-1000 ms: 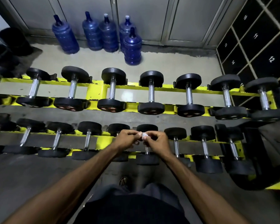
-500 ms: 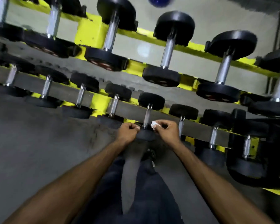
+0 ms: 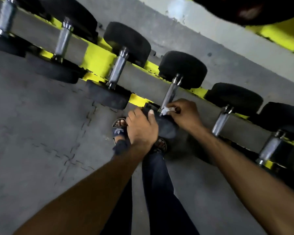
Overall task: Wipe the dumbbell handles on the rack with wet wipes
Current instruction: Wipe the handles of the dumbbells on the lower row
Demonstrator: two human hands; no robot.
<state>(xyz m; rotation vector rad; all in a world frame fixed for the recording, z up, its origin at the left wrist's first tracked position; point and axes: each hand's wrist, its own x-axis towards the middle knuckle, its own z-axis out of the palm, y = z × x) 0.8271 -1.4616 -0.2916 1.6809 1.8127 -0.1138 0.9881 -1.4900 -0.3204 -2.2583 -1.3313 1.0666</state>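
You're bent in close to the lower row now; a second ago both hands were working the wipe in front of it, clear of the rack (image 3: 98, 56). Your left hand (image 3: 141, 128) now curls over the near head (image 3: 166, 128) of one dumbbell, steadying it. Your right hand (image 3: 185, 116) pinches the small white wipe (image 3: 167, 109) against the near end of that handle (image 3: 169, 94). Wiping looks just begun, at this handle; its far length is not yet covered.
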